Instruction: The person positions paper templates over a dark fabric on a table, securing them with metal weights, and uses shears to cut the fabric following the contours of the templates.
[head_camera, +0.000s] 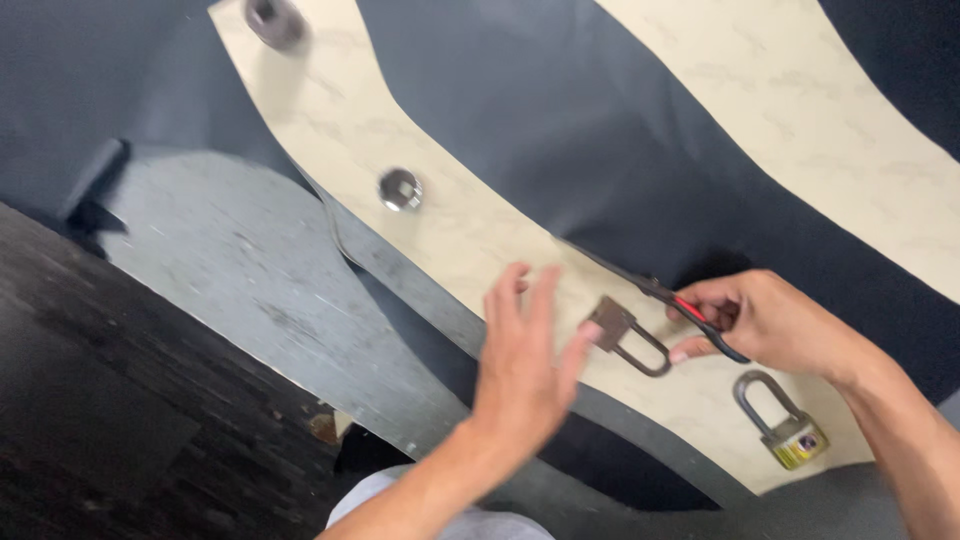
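Gripping red-handled scissors (690, 310) in my right hand (775, 322), I hold my left hand (520, 355) open, fingers spread, touching the brown padlock (625, 333); a yellow padlock (785, 425) lies right of it.

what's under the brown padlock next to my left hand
The brown padlock lies on a cream patterned strip. Whatever is beneath that strip there is covered; dark sheet shows beside it.

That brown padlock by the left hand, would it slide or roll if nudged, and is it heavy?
The brown padlock lies flat on the cream sheet, so it would probably slide, not roll. It looks like solid metal, likely heavy for its size. Its long shackle seems stiff, an easy loop for the left hand to hook.
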